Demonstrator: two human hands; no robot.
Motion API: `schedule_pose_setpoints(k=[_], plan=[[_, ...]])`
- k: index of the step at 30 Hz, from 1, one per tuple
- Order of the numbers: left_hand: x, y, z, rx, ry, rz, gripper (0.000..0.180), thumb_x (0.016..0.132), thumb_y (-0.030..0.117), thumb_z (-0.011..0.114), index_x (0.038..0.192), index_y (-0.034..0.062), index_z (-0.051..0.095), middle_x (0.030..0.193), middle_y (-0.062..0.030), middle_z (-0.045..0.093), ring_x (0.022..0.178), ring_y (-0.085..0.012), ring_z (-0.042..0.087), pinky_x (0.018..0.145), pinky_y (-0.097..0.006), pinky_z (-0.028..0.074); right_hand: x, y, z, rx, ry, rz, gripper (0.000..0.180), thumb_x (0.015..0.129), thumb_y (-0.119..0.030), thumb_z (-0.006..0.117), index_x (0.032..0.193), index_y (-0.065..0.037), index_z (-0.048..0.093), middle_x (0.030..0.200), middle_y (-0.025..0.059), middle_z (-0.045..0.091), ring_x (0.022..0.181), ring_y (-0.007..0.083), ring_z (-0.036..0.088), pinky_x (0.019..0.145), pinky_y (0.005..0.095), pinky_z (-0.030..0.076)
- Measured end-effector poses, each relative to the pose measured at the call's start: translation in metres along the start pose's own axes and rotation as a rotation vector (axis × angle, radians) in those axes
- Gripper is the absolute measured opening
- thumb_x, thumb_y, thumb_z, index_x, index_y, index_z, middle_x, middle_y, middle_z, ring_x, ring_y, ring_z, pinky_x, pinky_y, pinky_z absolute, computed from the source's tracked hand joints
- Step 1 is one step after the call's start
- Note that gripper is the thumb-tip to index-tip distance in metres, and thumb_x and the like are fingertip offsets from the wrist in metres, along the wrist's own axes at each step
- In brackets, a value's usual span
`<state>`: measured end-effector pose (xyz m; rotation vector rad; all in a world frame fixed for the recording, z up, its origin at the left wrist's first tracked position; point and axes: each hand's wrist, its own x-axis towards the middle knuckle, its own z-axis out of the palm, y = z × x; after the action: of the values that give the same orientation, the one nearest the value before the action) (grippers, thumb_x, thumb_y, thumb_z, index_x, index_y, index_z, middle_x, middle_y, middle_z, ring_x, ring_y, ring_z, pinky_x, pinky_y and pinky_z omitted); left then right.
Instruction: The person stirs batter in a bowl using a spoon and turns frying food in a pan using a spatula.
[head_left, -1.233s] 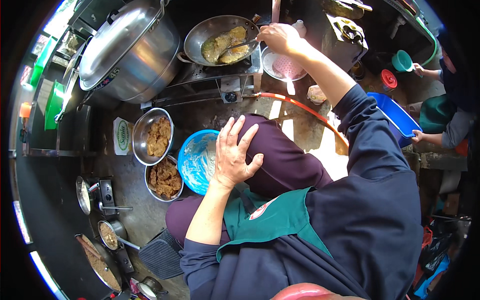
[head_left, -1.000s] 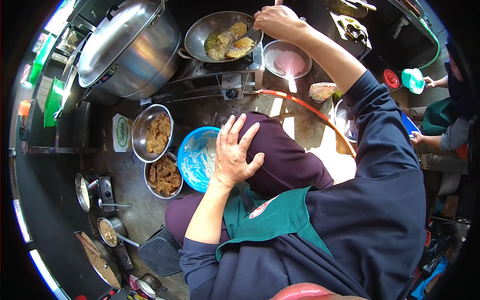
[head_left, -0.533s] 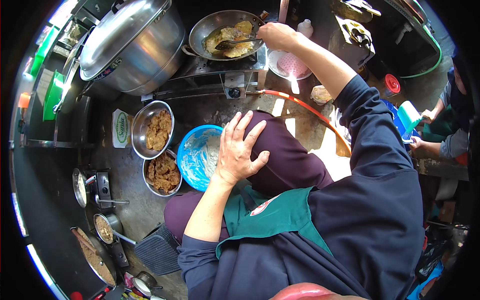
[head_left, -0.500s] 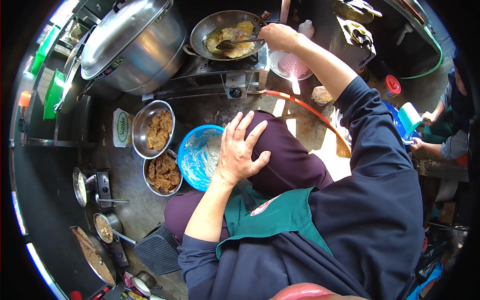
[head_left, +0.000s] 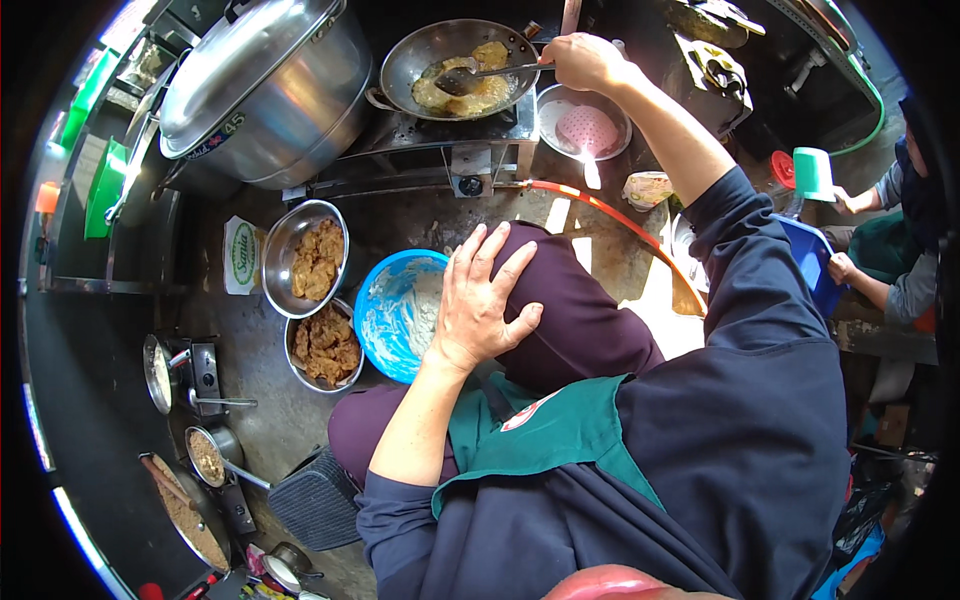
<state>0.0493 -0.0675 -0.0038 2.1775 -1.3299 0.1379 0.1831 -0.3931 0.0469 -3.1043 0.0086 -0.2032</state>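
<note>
My right hand [head_left: 588,64] grips the handle of a spatula [head_left: 510,70] at the wok's right rim. The spatula's blade rests among golden pieces of food [head_left: 470,97] frying in oil in the metal wok [head_left: 394,62]. Fingers spread, my left hand [head_left: 482,305] lies flat on my raised knee and holds nothing. Beside it stands a blue basin [head_left: 368,325] smeared with pale wet batter. Farther left are a steel bowl [head_left: 279,255] and, nearer me, a second bowl [head_left: 295,365], both with browned, coated pieces in them.
A large lidded steamer pot [head_left: 290,110] stands left of the wok. Right of the stove sits a bowl with a pink strainer [head_left: 585,130]. An orange hose [head_left: 610,212] curves across the floor. At right, a co-worker holds a green cup [head_left: 813,173] and a blue tub [head_left: 808,255].
My right hand has shifted slightly right and up, turning the spatula's blade among the food. My left hand stays put. The co-worker has lifted the green cup upward, away from the blue tub.
</note>
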Motion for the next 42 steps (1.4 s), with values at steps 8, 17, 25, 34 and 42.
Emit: schedule_pose_setpoints(k=[8,17,25,34,42], plan=[[0.000,-0.001,0.002,-0.026,-0.005,-0.015,0.061,0.074,0.042,0.065,0.129,0.0169,0.053,0.141,-0.0140,0.038,0.130,-0.0372,0.032,0.104,-0.050,0.030,0.016,-0.005,0.005,0.268,-0.279,0.075,0.035,0.075,-0.012,0.058,0.109,-0.008,0.068,0.110,0.0109,0.066,0.094,0.0251,0.066,0.084,0.0332,0.052],[-0.002,-0.002,-0.003,-0.010,-0.002,-0.009,0.061,0.074,0.040,0.064,0.128,0.0135,0.053,0.139,-0.0166,0.040,0.128,-0.0400,0.035,0.104,-0.048,0.031,0.027,-0.020,-0.028,0.277,-0.391,0.145,0.027,0.078,-0.006,0.056,0.100,-0.009,0.071,0.066,0.0079,0.065,0.054,0.0139,0.062,0.041,0.0291,0.045],[0.001,-0.001,-0.001,-0.018,-0.014,-0.010,0.061,0.074,0.039,0.064,0.128,0.0141,0.053,0.140,-0.0161,0.040,0.128,-0.0399,0.035,0.104,-0.048,0.032,0.044,-0.008,-0.021,0.284,-0.392,0.214,0.034,0.078,-0.004,0.054,0.108,-0.009,0.068,0.067,0.0080,0.065,0.044,0.0110,0.049,0.039,0.0247,0.038],[0.002,-0.002,0.002,-0.037,-0.025,-0.024,0.063,0.072,0.040,0.066,0.130,0.0175,0.052,0.141,-0.0146,0.038,0.129,-0.0388,0.033,0.104,-0.051,0.031,0.057,0.004,-0.019,-0.124,-0.209,-0.102,0.024,0.076,-0.017,0.052,0.077,-0.001,0.070,0.067,0.0169,0.066,0.063,0.0260,0.066,0.056,0.0405,0.051],[-0.003,-0.003,-0.001,-0.041,-0.036,-0.054,0.065,0.072,0.041,0.067,0.131,0.0208,0.050,0.143,-0.0133,0.035,0.132,-0.0378,0.030,0.103,-0.055,0.030,0.051,-0.015,-0.043,0.086,-0.415,0.132,0.020,0.072,-0.013,0.055,0.075,0.000,0.070,0.069,0.0136,0.068,0.062,0.0231,0.067,0.054,0.0352,0.053]])
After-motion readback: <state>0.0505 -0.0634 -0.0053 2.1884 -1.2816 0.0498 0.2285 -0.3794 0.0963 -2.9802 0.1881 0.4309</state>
